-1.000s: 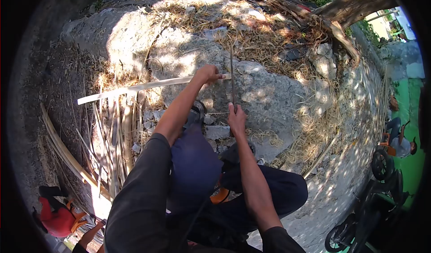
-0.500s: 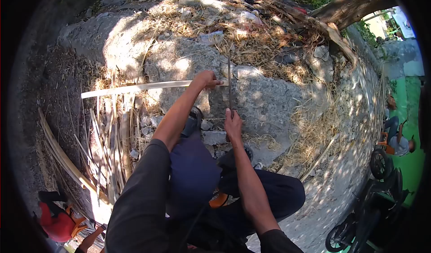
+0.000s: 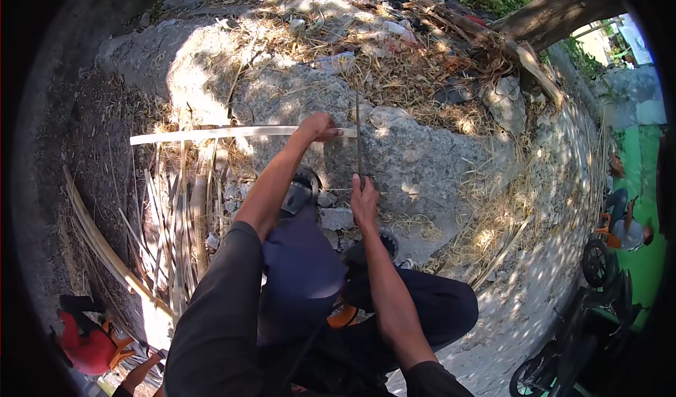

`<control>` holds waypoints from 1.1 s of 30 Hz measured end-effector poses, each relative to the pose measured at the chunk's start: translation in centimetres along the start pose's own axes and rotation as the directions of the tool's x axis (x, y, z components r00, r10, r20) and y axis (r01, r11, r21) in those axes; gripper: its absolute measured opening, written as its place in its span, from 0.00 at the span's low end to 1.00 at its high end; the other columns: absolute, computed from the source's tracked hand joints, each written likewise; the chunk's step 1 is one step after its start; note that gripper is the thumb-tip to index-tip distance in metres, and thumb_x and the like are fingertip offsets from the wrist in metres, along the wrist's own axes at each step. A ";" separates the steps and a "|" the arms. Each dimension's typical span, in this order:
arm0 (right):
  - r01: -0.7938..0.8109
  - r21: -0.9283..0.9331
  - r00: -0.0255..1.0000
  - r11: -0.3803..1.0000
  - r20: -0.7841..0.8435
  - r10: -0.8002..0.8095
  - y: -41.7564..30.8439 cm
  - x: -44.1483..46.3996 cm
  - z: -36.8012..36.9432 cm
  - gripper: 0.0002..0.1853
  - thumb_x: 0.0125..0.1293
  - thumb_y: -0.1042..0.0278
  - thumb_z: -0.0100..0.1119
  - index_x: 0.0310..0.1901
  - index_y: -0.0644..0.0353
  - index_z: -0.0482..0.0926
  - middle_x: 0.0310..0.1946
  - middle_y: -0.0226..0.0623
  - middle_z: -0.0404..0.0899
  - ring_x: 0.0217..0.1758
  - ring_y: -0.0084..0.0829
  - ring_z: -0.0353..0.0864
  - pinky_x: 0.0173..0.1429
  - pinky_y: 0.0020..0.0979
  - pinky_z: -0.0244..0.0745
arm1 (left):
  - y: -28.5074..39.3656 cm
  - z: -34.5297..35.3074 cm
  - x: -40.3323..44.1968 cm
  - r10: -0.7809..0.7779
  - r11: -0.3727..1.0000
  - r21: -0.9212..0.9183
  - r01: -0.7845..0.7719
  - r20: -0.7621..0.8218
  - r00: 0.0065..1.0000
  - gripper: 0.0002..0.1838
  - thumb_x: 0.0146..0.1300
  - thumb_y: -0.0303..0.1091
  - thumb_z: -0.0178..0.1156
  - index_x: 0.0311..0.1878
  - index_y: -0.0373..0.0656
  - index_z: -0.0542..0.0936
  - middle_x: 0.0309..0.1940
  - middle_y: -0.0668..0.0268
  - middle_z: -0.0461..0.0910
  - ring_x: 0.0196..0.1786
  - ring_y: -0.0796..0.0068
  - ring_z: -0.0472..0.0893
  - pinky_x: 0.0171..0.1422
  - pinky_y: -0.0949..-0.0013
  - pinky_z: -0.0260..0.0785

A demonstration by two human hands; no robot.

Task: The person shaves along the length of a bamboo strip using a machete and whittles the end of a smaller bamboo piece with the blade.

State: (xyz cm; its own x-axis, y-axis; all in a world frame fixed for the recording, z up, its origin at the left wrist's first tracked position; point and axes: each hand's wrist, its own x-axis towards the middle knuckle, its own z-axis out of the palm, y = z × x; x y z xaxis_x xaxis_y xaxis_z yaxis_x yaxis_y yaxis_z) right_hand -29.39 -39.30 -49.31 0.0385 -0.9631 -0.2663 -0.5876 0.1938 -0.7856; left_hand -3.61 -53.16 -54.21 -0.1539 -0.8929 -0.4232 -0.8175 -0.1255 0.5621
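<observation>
Rough stone (image 3: 436, 164) below: one pale strip (image 3: 211, 135) pinched in left hand (image 3: 318, 126), one narrow blade (image 3: 358, 133) gripped in right hand (image 3: 365, 204).

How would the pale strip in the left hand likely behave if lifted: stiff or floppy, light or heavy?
The pale strip is probably fairly stiff, since it runs almost straight. It seems light for its length, being slim. Gripped by the left hand near one end, its long free side might swing.

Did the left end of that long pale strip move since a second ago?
Yes: the left end of the pale strip has swung up the picture, slightly right, judged against the curved pole at lower left.
</observation>
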 end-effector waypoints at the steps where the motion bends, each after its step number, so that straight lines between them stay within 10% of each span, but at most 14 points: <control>1: 0.003 0.001 1.000 1.000 0.000 -0.003 0.2 0.0 0.2 0.26 0.79 0.47 0.56 0.39 0.70 0.77 0.26 0.60 0.79 0.33 0.66 0.80 0.38 0.56 0.69 | -0.2 -0.1 0.3 0.000 1.000 -0.008 0.000 0.027 1.000 0.24 0.64 0.61 0.66 0.47 0.51 0.92 0.43 0.52 0.90 0.48 0.47 0.88 0.55 0.50 0.81; 21: -0.015 0.051 0.999 0.999 0.037 0.013 0.0 0.0 0.2 0.25 0.79 0.48 0.56 0.41 0.70 0.77 0.29 0.57 0.81 0.33 0.59 0.83 0.40 0.49 0.74 | -1.1 0.9 0.3 0.086 0.985 -0.152 -0.086 -0.004 0.996 0.27 0.66 0.61 0.65 0.36 0.43 0.91 0.26 0.57 0.87 0.29 0.63 0.86 0.38 0.57 0.77; 26: 0.043 0.058 0.999 0.997 -0.020 -0.042 -0.2 -0.2 0.5 0.25 0.79 0.48 0.56 0.40 0.70 0.76 0.27 0.57 0.80 0.33 0.60 0.83 0.39 0.50 0.73 | 3.3 -2.4 -1.7 -0.220 0.972 -0.039 0.232 0.191 0.957 0.34 0.65 0.71 0.60 0.44 0.45 0.92 0.30 0.54 0.90 0.33 0.60 0.90 0.45 0.56 0.83; 33: -0.001 0.009 1.000 1.000 0.007 0.001 0.2 0.1 0.4 0.26 0.78 0.48 0.56 0.45 0.71 0.78 0.27 0.60 0.80 0.35 0.65 0.82 0.40 0.52 0.73 | 1.5 -1.0 -1.0 -0.226 0.974 0.046 0.222 0.212 0.951 0.41 0.65 0.77 0.55 0.33 0.41 0.89 0.20 0.59 0.84 0.26 0.66 0.88 0.35 0.59 0.81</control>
State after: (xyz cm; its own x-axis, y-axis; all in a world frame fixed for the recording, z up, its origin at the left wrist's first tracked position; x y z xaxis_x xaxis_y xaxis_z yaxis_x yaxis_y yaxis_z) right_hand -29.20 -39.31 -49.72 0.0438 -0.9616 -0.2710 -0.5804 0.1963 -0.7903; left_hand -4.13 -52.87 -52.20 -0.0787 -0.7289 -0.6800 -0.8557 -0.3006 0.4213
